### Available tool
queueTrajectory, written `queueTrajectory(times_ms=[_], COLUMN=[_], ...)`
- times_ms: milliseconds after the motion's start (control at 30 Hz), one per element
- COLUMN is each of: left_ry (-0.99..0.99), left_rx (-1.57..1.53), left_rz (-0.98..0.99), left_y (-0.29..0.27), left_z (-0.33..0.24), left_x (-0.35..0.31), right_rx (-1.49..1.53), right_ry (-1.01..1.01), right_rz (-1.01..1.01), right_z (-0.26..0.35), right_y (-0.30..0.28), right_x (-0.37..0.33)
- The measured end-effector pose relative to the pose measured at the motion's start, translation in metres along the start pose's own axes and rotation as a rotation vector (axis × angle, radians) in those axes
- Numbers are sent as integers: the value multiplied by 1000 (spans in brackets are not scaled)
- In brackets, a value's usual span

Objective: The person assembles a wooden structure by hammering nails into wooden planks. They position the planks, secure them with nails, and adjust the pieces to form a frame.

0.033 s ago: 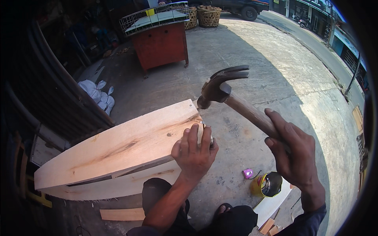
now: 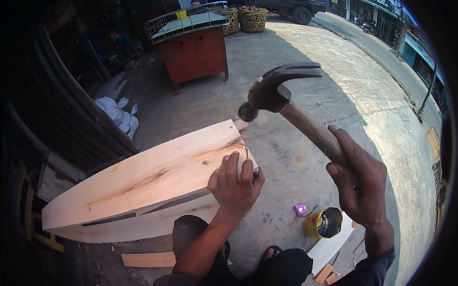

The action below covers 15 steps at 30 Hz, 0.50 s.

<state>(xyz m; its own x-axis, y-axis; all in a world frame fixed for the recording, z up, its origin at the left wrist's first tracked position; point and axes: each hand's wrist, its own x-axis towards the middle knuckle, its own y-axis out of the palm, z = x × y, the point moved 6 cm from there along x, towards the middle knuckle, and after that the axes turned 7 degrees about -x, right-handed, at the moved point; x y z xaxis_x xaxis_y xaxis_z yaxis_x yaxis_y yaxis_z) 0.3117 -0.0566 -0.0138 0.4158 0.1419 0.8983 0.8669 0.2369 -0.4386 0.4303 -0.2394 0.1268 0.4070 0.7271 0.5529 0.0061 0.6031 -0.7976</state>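
A claw hammer [image 2: 312, 131] is in my right hand [image 2: 360, 186], whose fingers wrap round its wooden handle. Its dark head is raised in the air above the near right end of a long pale board [image 2: 157, 174]. My left hand [image 2: 236, 188] rests on that end with its fingers bent. A thin nail [image 2: 247, 153] stands up right at the left fingertips, which seem to close about it; the exact grip is partly hidden. Below the top board, a second pale board [image 2: 143, 224] forms the side of the wooden piece.
On the concrete by my feet are a yellow tin [image 2: 313, 225], a pink tape measure [image 2: 300, 209] and a white strip [image 2: 329, 248]. A wood offcut [image 2: 149, 260] lies below the boards. White sacks [image 2: 117, 114], a red cart [image 2: 194, 59] and a woven basket [image 2: 253, 20] stand farther off.
The hammer and my right hand have moved a little up and right, away from the board. The left fingers have drawn back and bent more, so the nail shows plainly.
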Motion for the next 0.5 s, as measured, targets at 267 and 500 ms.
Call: queueTrajectory(times_ms=[267,500], left_ry=[-7,-11], left_rx=[-68,-58], left_rz=[-21,-5], left_y=[3,8], left_z=[5,7], left_x=[-5,-1], right_rx=[-87,470], right_ry=[50,166], right_rz=[357,-319], right_z=[6,-14], right_y=[38,-5], right_x=[-1,1])
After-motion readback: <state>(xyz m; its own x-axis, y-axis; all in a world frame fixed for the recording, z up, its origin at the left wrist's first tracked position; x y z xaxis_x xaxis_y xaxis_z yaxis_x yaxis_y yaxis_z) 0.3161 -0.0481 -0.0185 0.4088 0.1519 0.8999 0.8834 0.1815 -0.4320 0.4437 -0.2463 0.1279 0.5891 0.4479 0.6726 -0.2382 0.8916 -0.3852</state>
